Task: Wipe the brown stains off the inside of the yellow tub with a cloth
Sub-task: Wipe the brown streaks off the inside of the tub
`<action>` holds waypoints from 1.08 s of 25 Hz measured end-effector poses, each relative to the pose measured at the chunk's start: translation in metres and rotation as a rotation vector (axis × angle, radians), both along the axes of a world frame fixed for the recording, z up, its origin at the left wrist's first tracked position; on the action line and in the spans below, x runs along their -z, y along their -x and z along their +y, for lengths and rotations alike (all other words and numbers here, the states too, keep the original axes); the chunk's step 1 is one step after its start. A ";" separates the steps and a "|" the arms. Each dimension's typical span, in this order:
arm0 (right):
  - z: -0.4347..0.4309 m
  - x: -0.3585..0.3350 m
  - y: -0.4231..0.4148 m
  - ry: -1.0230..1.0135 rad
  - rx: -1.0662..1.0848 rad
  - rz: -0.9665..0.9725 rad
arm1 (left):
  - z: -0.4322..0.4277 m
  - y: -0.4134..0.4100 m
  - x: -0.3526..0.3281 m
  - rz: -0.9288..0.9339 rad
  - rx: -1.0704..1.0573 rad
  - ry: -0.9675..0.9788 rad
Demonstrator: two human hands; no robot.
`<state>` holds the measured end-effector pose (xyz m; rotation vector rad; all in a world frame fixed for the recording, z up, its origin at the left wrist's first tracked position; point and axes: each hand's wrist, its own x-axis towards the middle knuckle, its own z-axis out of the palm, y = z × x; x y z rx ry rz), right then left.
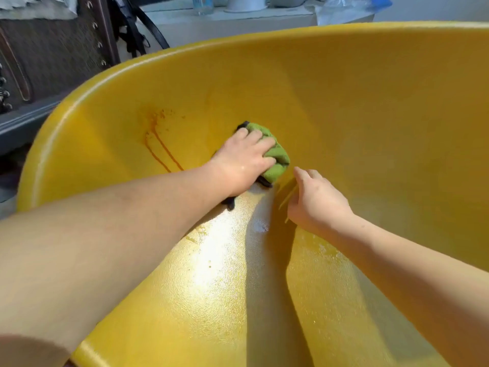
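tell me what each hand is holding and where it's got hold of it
The left hand presses a bunched green cloth on the yellow tub wall, fingers over its top. The right hand holds nothing.

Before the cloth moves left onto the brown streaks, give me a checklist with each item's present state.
1. Folded green cloth under the left hand: ok, the fingers press it down.
2. Cloth against the inner wall of the yellow plastic tub: ok, it lies flat on the wall.
3. Brown drip streaks already wiped: not ok, they run down the wall left of the cloth.
4. Path from cloth to streaks free: ok, bare wall lies between.
5. Right hand out of the way: ok, it is right of the cloth and holds nothing.
6. Cloth damp enough: cannot tell.
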<state>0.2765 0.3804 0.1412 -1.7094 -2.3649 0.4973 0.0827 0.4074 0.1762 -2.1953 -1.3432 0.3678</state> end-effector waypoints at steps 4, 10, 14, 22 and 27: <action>-0.028 0.011 0.000 0.066 -0.026 0.045 | -0.052 -0.025 0.035 -0.185 -0.320 0.044; -0.077 0.015 0.030 0.118 -0.098 0.196 | -0.083 0.017 0.005 0.118 -0.066 0.169; -0.097 0.009 0.059 0.205 -0.232 0.234 | -0.073 0.078 -0.062 0.254 -0.272 -0.110; -0.124 0.014 0.060 0.184 -0.220 0.140 | -0.164 0.030 -0.005 -0.059 -0.374 0.210; -0.141 0.018 0.045 0.166 -0.221 0.079 | -0.144 0.071 -0.054 0.119 -0.340 0.060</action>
